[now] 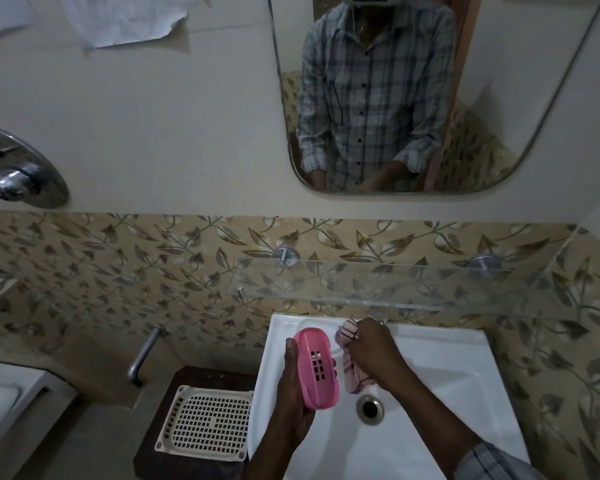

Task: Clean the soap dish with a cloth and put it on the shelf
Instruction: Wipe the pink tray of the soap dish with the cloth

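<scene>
A pink plastic soap dish point(317, 367) with drain slots is held on edge over the white sink point(444, 362), its underside facing me. My left hand point(291, 386) grips it from the left side. My right hand point(371, 351) is closed on a pink striped cloth point(349, 336) just right of the dish, with the cloth's loose end hanging below the fist. A clear glass shelf point(413, 285) on two metal brackets runs along the wall above the sink.
A white slotted tray point(205, 422) lies on a dark stool left of the sink. The sink drain point(370, 408) is below my hands. A metal tap pipe point(144, 355) juts from the tiled wall at left. A mirror point(430, 98) hangs above the shelf.
</scene>
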